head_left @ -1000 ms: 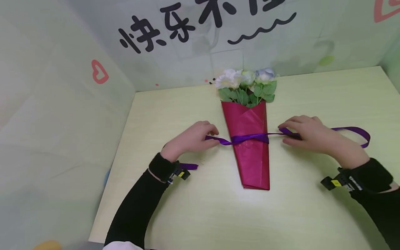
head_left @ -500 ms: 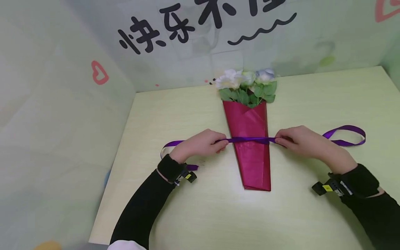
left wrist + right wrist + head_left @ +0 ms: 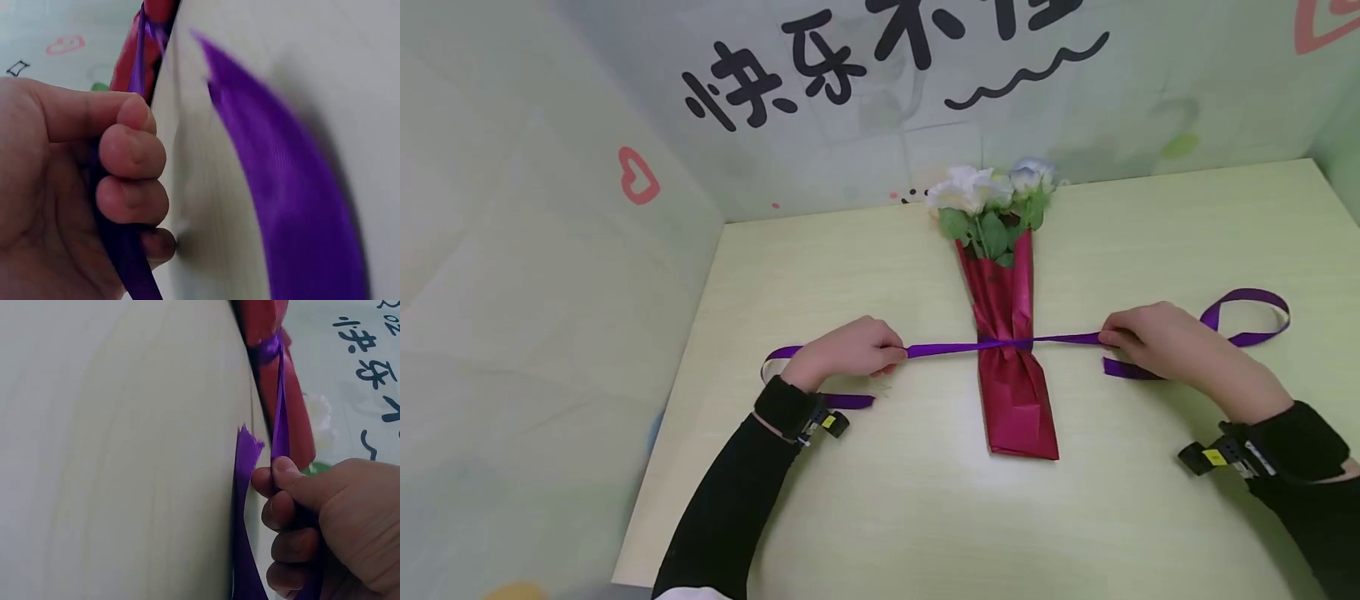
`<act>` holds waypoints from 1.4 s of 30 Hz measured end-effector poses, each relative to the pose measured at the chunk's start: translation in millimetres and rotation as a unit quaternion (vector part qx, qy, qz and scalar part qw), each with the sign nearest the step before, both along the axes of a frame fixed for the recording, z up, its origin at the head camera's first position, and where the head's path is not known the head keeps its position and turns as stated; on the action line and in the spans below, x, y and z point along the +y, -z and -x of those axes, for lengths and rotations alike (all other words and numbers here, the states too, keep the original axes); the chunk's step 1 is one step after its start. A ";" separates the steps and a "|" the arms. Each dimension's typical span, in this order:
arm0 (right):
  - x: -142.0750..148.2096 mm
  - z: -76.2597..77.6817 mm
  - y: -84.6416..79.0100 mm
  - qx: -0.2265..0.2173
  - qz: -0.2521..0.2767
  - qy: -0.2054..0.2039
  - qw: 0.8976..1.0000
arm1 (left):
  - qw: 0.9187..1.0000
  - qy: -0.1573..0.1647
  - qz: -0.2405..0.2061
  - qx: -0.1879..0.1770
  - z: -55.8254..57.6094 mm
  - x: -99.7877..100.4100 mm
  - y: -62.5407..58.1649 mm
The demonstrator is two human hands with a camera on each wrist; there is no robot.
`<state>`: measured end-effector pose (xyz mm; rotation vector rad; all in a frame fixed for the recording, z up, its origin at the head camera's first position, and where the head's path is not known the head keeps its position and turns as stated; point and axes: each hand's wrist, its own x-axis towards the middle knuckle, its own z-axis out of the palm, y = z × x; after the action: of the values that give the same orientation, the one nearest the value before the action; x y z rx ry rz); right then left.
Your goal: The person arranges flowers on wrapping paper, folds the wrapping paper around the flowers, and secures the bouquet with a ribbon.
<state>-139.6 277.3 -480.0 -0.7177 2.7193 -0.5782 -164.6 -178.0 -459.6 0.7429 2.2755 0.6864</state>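
A bouquet of white and pale blue flowers (image 3: 970, 190) lies wrapped in dark red paper (image 3: 1018, 417) mid-table. Round its middle runs a purple ribbon (image 3: 943, 349), drawn taut to both sides, and the paper is gathered into pleats there. My left hand (image 3: 848, 348) pinches the ribbon left of the bouquet, its fingers curled in the left wrist view. On the other side my right hand (image 3: 1165, 350) pinches the ribbon between thumb and forefinger. Loose ribbon tails loop past both hands, with a cut end (image 3: 249, 447) showing in the right wrist view.
The pale wooden table (image 3: 880, 508) backs onto a wall sheet (image 3: 865, 150) with black characters and pink hearts. The flower heads are close to the table's far edge. Black bands with small cameras (image 3: 820, 417) sit on both wrists.
Both hands come to pinch the ribbon near the bouquet, then move apart, left and right. The ribbon tightens, and the flat paper narrows and creases at the middle.
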 end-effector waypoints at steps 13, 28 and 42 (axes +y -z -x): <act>36.3 -4.5 -1.1 0.019 -0.015 0.036 0.999 | 0.998 -0.032 0.001 -0.060 1.8 -42.8 -3.7; -20.4 -4.5 -7.2 0.038 0.019 -0.038 0.998 | 0.990 0.022 0.076 0.114 0.4 14.7 -6.4; -52.5 -7.3 9.0 0.065 0.122 -0.065 0.988 | 0.981 0.093 0.041 0.166 4.2 53.1 4.3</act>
<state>-132.3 224.8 -489.0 -1.0173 2.7190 -0.8702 -168.8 -124.9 -463.9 1.0815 2.4707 0.4017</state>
